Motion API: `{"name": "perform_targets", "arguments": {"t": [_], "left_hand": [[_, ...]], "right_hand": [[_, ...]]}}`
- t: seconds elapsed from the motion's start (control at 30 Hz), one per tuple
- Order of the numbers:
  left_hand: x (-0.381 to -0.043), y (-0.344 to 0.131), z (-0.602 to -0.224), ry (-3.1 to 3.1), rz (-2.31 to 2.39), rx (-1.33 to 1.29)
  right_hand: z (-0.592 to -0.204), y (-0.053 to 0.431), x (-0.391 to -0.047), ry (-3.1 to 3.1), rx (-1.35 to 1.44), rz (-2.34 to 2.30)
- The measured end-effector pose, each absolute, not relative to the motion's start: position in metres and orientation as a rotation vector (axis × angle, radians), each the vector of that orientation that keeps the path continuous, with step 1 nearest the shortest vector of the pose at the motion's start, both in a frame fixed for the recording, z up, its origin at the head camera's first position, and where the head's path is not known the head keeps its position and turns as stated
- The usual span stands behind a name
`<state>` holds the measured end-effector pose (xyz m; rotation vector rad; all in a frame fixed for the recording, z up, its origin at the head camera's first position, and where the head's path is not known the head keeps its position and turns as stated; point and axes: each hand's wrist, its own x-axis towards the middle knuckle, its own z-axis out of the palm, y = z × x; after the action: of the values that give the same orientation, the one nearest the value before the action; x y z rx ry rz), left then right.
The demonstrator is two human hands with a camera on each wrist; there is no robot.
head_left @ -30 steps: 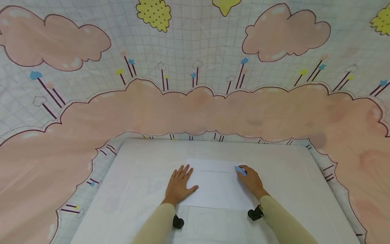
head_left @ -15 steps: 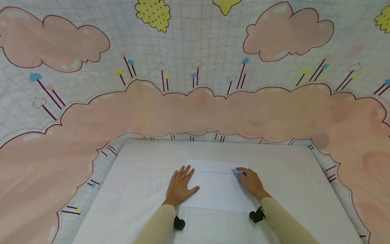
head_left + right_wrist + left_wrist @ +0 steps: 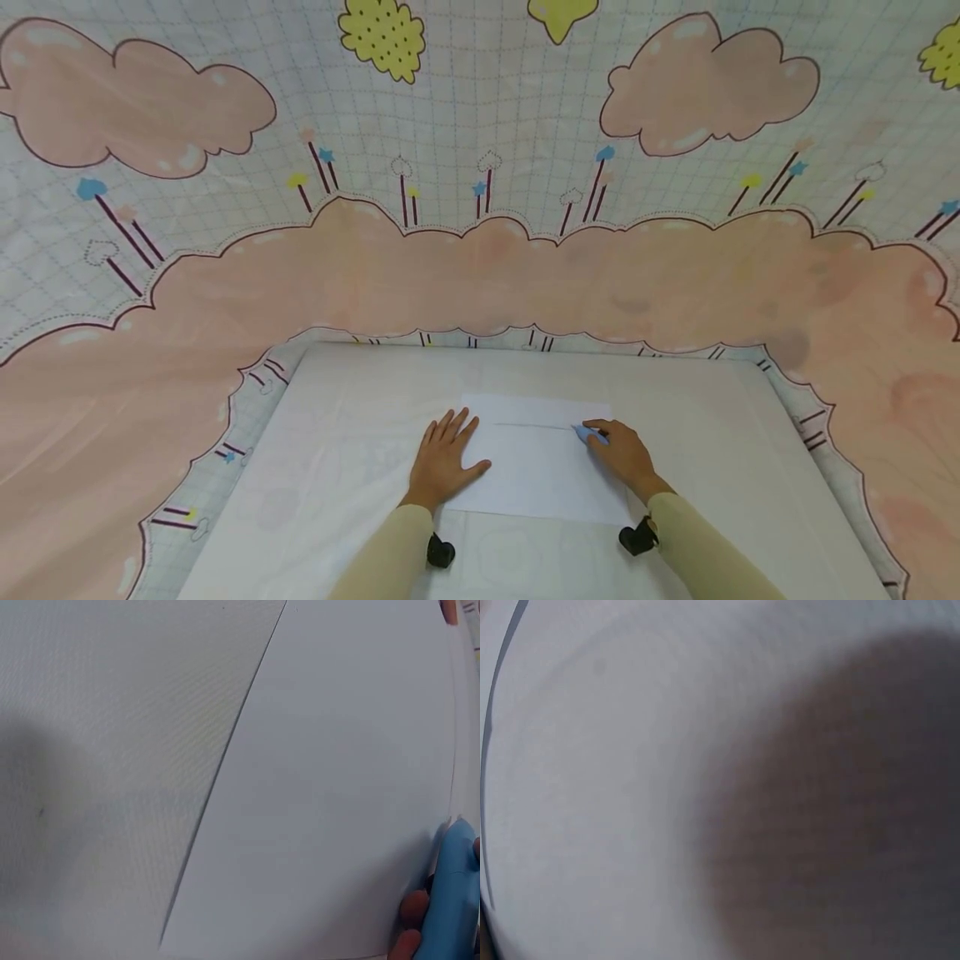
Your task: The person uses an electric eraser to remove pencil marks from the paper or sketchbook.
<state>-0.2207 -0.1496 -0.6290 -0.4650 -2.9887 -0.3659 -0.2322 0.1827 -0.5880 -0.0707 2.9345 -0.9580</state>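
My left hand (image 3: 445, 462) lies flat with its fingers spread on the left side of a white sheet of paper (image 3: 536, 475). My right hand (image 3: 626, 457) grips a blue utility knife (image 3: 592, 435), chunky and tapered, with a small black part on its side. Its tip meets the right end of a thin straight line across the upper part of the sheet. Close up in the right wrist view, the knife (image 3: 450, 900) points along that line, with fingertips (image 3: 412, 909) curled against its side. The left wrist view shows mostly a dark blur over white.
The sheet rests on a white-covered table (image 3: 360, 400). Behind it and at both sides hangs a cloth printed with clouds (image 3: 712, 83). Each wrist wears a black strap piece, one at the left cuff (image 3: 441, 550) and one at the right (image 3: 637, 536).
My right hand and the blue knife have shifted slightly left and toward me, the tip coming to the line's right end. The left hand has stayed pressed on the sheet.
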Motion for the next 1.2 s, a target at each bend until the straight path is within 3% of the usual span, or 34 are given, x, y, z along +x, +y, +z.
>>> {"name": "perform_targets", "arguments": {"t": [1.2], "left_hand": [[-0.2211, -0.1503, -0.6290, -2.974, -0.354, -0.480]], "right_hand": [[-0.5881, 0.1800, -0.2311, 2.954, -0.085, -1.052]]}}
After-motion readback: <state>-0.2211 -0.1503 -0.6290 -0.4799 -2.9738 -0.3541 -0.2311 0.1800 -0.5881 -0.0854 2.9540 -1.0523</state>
